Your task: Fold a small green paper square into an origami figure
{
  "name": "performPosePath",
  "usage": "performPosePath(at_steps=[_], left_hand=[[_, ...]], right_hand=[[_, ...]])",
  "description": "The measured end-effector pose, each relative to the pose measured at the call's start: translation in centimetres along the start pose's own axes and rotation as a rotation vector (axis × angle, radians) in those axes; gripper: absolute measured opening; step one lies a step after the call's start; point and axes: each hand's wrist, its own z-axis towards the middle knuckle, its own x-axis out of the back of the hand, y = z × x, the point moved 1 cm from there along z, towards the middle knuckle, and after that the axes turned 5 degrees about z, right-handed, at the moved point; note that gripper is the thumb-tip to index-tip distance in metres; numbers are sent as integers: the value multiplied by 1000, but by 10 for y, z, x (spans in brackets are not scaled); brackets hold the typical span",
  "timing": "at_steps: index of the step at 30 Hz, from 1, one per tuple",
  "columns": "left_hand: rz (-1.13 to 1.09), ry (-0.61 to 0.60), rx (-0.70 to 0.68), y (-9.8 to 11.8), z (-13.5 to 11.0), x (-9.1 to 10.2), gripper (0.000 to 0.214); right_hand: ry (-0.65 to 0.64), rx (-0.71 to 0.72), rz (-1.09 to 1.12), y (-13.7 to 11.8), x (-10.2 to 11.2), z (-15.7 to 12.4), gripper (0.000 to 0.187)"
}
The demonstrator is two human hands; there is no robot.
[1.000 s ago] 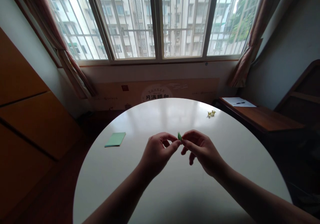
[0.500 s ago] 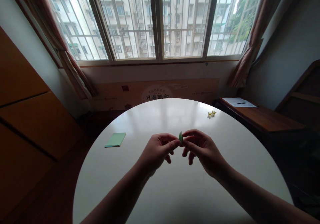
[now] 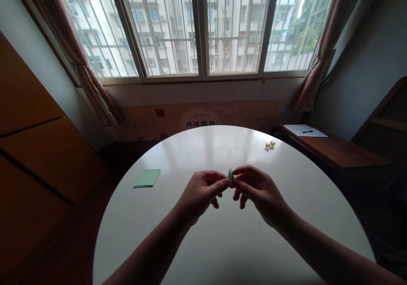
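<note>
A small piece of folded green paper (image 3: 230, 175) is pinched between my two hands, above the middle of the white round table (image 3: 203, 242). From the left, my left hand (image 3: 206, 191) grips its edge with thumb and forefinger. My right hand (image 3: 254, 187) pinches the other side the same way, its lower fingers curled loosely beneath. Two pointed tips of the paper stick up between the fingertips; its lower part is partly hidden by them. A stack of light green square paper (image 3: 148, 178) lies on the table to the left of my hands.
Small yellow folded paper figures (image 3: 270, 146) stand near the table's far right edge. Beyond it, a wooden side table (image 3: 343, 151) carries a white sheet (image 3: 303, 130) with a pen (image 3: 307, 131). A barred window and tied curtains are at the back.
Both hands keep their pinch on the folded green paper and have barely moved. The whole view has shifted very slightly.
</note>
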Motion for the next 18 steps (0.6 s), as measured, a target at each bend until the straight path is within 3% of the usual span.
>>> performPosePath(at_steps=[18], left_hand=[[-35, -2, 20, 0, 0, -1, 35]], right_hand=[[-10, 42, 0, 0, 1, -1, 24]])
